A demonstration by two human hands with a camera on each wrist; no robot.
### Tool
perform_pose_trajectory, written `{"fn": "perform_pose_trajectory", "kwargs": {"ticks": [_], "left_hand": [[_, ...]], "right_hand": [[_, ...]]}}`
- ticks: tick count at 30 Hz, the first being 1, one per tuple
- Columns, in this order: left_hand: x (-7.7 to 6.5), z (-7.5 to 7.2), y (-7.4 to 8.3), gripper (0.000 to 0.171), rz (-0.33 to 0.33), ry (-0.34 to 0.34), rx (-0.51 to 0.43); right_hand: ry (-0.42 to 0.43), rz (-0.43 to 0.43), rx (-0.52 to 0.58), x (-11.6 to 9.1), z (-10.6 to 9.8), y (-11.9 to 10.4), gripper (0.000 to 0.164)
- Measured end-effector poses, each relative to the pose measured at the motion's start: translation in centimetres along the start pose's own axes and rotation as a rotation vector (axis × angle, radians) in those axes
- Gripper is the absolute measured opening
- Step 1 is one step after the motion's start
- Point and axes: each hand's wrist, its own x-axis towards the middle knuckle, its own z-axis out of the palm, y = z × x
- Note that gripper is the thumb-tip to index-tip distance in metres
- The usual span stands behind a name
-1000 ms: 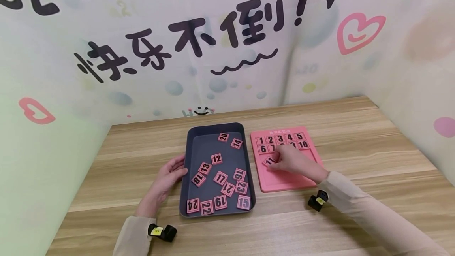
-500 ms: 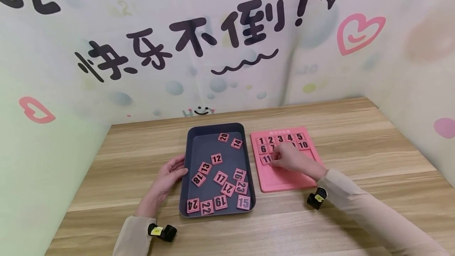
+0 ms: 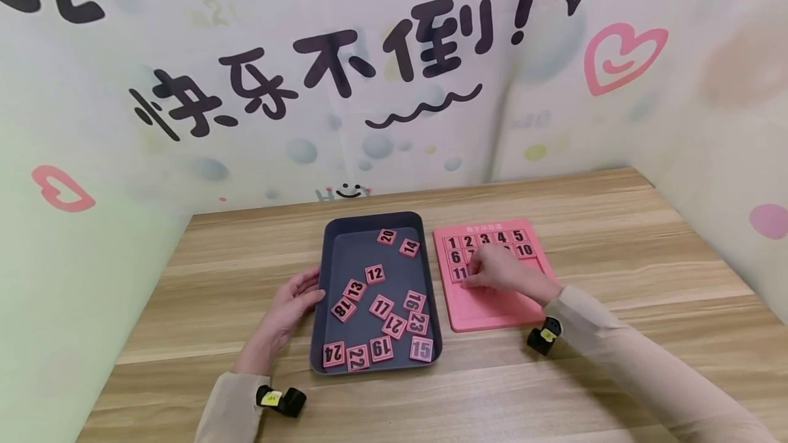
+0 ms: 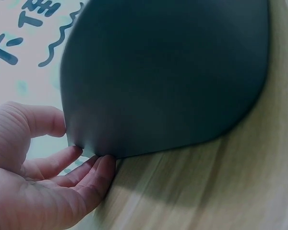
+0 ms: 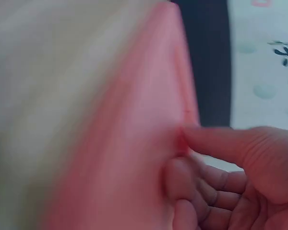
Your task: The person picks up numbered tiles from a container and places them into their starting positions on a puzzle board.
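Observation:
My left hand (image 3: 295, 301) holds the left rim of a dark grey tray (image 3: 345, 223); in the left wrist view its thumb and fingertips meet the edge of the tray (image 4: 173, 81). Inside lie loose pink number tiles, such as tile 12 (image 3: 375, 273) and tile 15 (image 3: 421, 348). My right hand (image 3: 501, 269) is over a pink number puzzle board (image 3: 486, 313), thumb and curled fingers at the right side of tile 11 (image 3: 459, 273). That tile lies under tile 6 (image 3: 455, 256). Tiles 7 to 9 are partly covered by the hand.
The tray and board stand side by side on a wooden table (image 3: 246, 245). A printed cloth backdrop (image 3: 258, 156) rises behind the table's back edge. Each wrist carries a small black camera, such as the left wrist camera (image 3: 283, 400).
Tile 11 was tilted in my right fingers one second ago; it has turned straight and moved up and left into the row's first place. My left hand and the tray stay put.

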Motion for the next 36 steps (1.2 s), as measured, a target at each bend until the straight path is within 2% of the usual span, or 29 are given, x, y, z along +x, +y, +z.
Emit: {"fn": "perform_pose_trajectory", "kwargs": {"ticks": [5,8,14,18,26,31,36], "left_hand": [[0.1,0.0,0.0,0.053,-0.003,-0.001,0.001],[0.0,0.0,0.0,0.052,0.003,0.001,0.003],[0.0,-0.1,-0.1,0.052,0.002,0.004,0.001],[0.0,0.0,0.0,0.053,0.002,-0.003,-0.007],[0.2,-0.2,-0.1,0.053,0.004,-0.003,-0.006],[0.2,-0.2,-0.1,0.053,0.001,-0.004,0.0],[0.3,-0.3,0.0,0.053,-0.008,-0.006,0.003]], "right_hand": [[0.052,-0.04,0.015,1.1,-1.8,-1.7,0.015],[0.087,-0.098,0.063,2.2,-2.1,-3.3,0.013],[0.059,-0.176,0.194,4.4,-0.6,-6.5,0.031],[0.007,-0.197,0.208,5.9,0.5,-7.7,0.032],[-0.107,-0.13,0.303,8.1,1.2,-10.2,0.033],[-0.113,-0.075,0.359,9.1,2.0,-11.3,0.034],[-0.105,-0.004,0.376,9.7,3.3,-11.4,0.031]]}}
